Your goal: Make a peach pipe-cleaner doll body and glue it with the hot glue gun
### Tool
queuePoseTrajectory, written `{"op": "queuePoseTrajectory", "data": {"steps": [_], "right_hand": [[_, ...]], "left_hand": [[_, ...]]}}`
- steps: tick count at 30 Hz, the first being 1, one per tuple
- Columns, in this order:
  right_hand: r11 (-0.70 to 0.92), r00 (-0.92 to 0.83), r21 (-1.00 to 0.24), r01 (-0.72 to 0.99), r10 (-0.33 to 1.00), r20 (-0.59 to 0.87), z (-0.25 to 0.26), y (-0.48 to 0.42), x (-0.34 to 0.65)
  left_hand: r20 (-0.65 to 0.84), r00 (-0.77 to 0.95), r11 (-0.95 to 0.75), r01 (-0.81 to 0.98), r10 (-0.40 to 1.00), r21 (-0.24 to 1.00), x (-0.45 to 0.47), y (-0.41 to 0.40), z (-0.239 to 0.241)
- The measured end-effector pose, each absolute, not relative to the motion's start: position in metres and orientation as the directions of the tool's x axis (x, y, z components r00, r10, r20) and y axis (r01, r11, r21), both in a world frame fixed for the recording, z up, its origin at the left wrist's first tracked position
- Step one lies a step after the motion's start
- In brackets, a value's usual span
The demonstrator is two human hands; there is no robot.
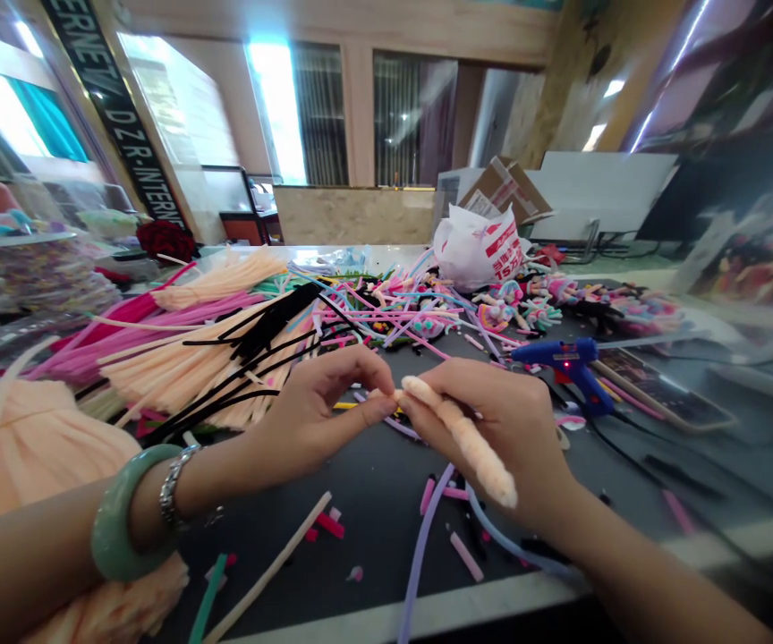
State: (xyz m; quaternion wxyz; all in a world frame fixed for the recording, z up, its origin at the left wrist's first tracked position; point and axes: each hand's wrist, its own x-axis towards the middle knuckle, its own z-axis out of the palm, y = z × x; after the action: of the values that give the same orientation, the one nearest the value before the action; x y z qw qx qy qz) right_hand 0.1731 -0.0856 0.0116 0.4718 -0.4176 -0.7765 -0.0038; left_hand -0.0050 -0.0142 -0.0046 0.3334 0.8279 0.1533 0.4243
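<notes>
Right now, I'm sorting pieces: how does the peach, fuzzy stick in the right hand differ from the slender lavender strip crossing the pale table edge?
The peach, fuzzy stick is held in the right hand; the slender lavender strip lies across the pale table edge. The stick is thick and bumpy; the strip is thinner and looks smoother. Both are elongated.

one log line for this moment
left hand: near right hand | right hand: holding peach stick | glue gun: red light on
</notes>
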Motion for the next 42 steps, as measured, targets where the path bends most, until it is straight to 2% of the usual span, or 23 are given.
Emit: {"op": "queuePoseTrajectory", "data": {"steps": [5, 9, 13, 17, 20, 27, 31, 39, 42], "right_hand": [[0.660, -0.204, -0.390, 0.642, 0.637, 0.743, 0.010, -0.085, 0.173], [0.647, -0.193, -0.407, 0.645, 0.653, 0.732, 0.010, -0.085, 0.174], [0.609, -0.159, -0.449, 0.654, 0.691, 0.706, 0.012, -0.086, 0.175], [0.475, -0.080, -0.619, 0.625, 0.828, 0.555, 0.015, -0.085, 0.176], [0.371, -0.038, -0.739, 0.563, 0.904, 0.425, 0.016, -0.084, 0.177], [0.239, -0.104, -0.903, 0.358, 0.971, 0.215, 0.015, -0.078, 0.181], [0.193, -0.146, -0.932, 0.306, 0.977, 0.154, 0.015, -0.076, 0.182], [0.182, -0.157, -0.929, 0.323, 0.978, 0.137, 0.015, -0.076, 0.182], [0.215, -0.165, -0.927, 0.308, 0.971, 0.171, 0.014, -0.075, 0.183]], "left_hand": [[0.451, 0.614, -0.504, -0.098, 0.648, 0.858, -0.004, -0.010, -0.006], [0.438, 0.617, -0.444, -0.155, 0.654, 0.882, -0.004, -0.006, -0.010], [0.469, 0.625, -0.474, -0.174, 0.624, 0.863, -0.003, -0.004, -0.009], [0.553, 0.627, -0.580, -0.191, 0.548, 0.792, -0.002, -0.005, -0.007], [0.574, 0.610, -0.631, -0.151, 0.547, 0.761, -0.003, -0.006, -0.007], [0.627, 0.596, -0.723, -0.110, 0.501, 0.682, -0.004, -0.007, -0.007], [0.656, 0.594, -0.777, -0.081, 0.466, 0.625, -0.005, -0.006, -0.008], [0.781, 0.566, -0.942, -0.021, 0.264, 0.334, -0.006, -0.003, -0.008], [0.792, 0.565, -0.961, 0.004, 0.231, 0.277, -0.005, -0.003, -0.006]]}}
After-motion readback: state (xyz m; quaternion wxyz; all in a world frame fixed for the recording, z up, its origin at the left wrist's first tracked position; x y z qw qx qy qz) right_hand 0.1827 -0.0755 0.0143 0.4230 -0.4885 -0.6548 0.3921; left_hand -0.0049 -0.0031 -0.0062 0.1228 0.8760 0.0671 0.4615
